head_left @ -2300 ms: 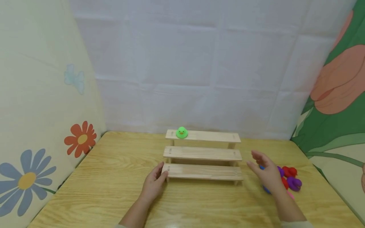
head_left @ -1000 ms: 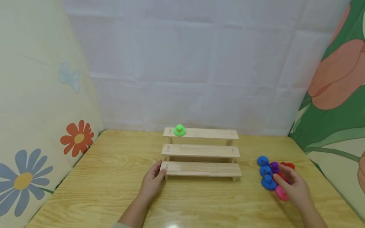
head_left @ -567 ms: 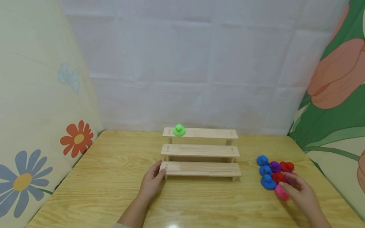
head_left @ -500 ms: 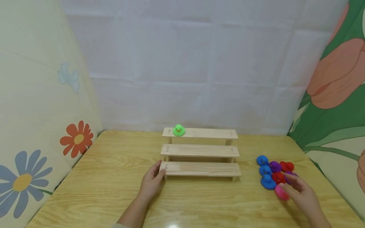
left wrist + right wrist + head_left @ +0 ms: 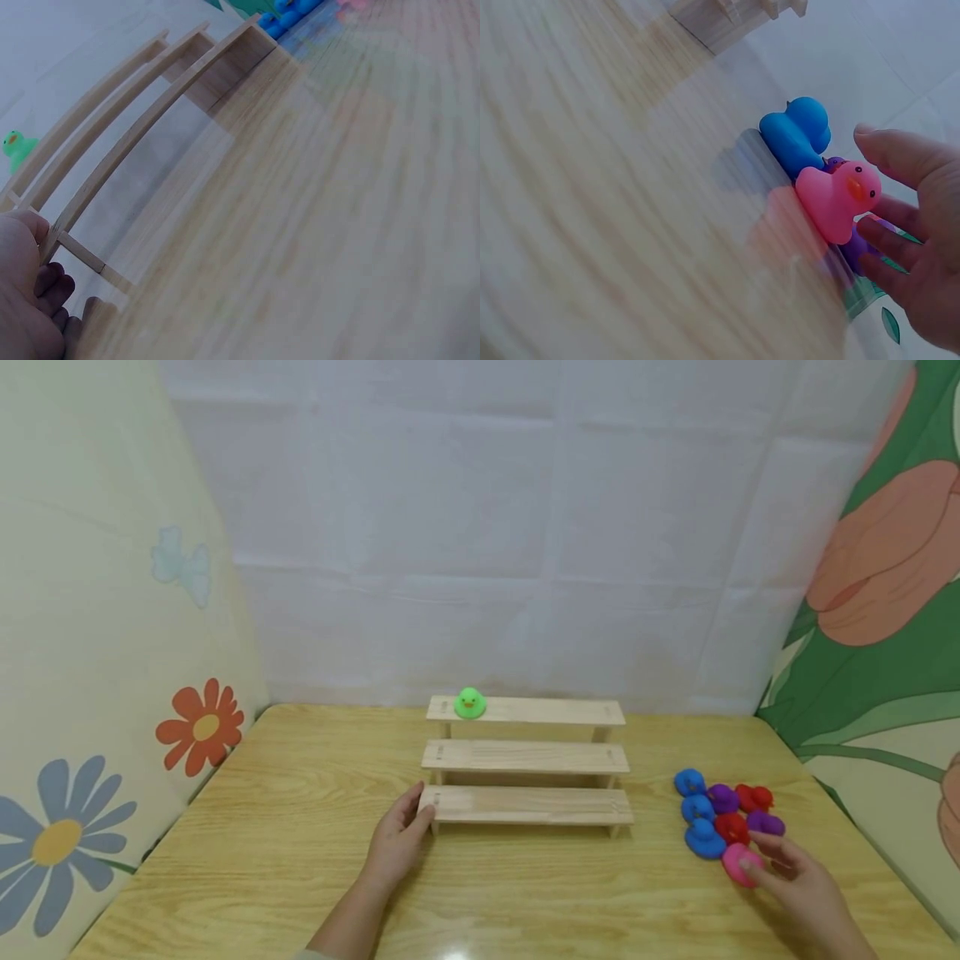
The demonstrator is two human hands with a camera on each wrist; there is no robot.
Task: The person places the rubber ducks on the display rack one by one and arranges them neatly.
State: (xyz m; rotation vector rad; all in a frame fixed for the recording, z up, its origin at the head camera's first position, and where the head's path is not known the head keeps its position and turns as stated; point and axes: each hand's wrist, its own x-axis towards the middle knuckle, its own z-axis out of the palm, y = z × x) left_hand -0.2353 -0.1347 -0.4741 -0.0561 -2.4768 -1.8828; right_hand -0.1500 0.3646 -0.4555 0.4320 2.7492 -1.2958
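A three-tier wooden shelf stand (image 5: 528, 806) stands on the table, with a green rubber duck (image 5: 470, 703) at the left of its top tier. My left hand (image 5: 396, 842) grips the left end of the lowest tier; in the left wrist view its thumb lies on the board's end and the fingers curl below. My right hand (image 5: 810, 889) hovers by a pink rubber duck (image 5: 740, 866). In the right wrist view, thumb and fingers are spread around the pink duck (image 5: 836, 199), with a gap between thumb and duck.
Beside the pink duck cluster several blue ducks (image 5: 697, 810), purple ducks (image 5: 765, 823) and red ducks (image 5: 732, 829), right of the stand. The wooden table (image 5: 300, 793) meets a white cloth backdrop (image 5: 450, 568) behind and printed panels at both sides.
My right hand moved right from beside the stand, over the ducks, then slightly down to the pink duck. The left hand keeps its grip on the stand. The head view shifted slightly.
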